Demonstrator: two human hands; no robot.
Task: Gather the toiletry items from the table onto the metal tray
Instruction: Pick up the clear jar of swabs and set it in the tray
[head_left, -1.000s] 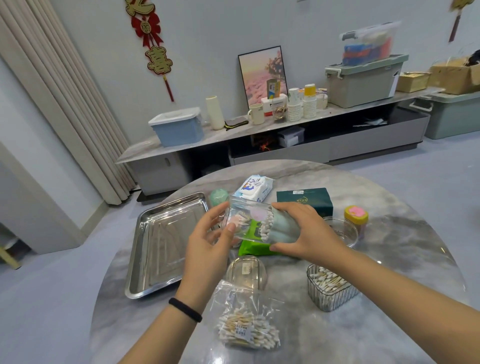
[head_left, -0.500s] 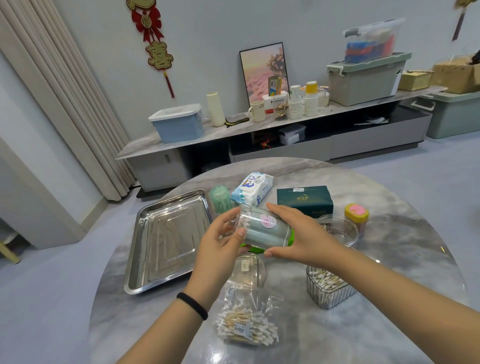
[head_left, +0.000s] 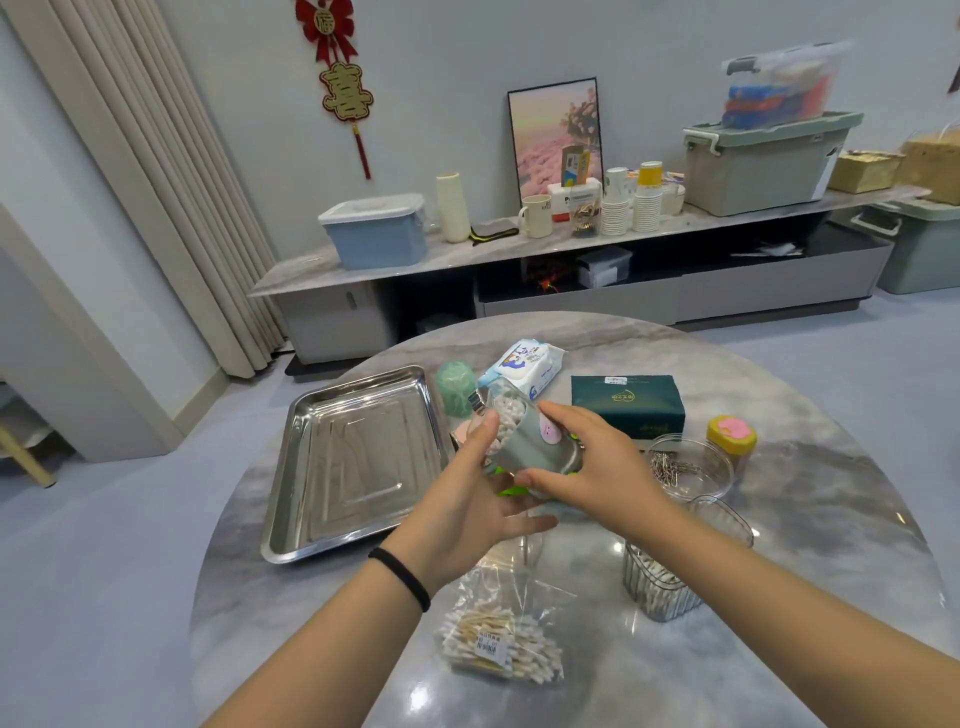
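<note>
A clear cotton swab container (head_left: 524, 441) with a grey band and a pink sticker is held tilted above the table's middle. My left hand (head_left: 470, 512) grips its near-left side, thumb on the wall. My right hand (head_left: 592, 465) grips its right end. The metal tray (head_left: 311, 467) lies to the left with nothing in it. A wipes pack (head_left: 524, 366), a green tissue box (head_left: 626, 405), a bag of swabs (head_left: 501, 642), a ribbed swab holder (head_left: 660, 587) and a green cup (head_left: 454, 387) lie on the table. Something bright green shows under my hands, mostly hidden.
A clear round tub with metal clips (head_left: 688, 467) and a yellow jar with a pink lid (head_left: 731, 439) stand at the right. The round marble table (head_left: 831, 519) ends near the tray's left rim. A low cabinet (head_left: 571, 260) with boxes and cups stands behind.
Both hands have turned the container from lying level to tilted, its open swab end now pointing up and away. It stays over the table's middle beside the tray.
</note>
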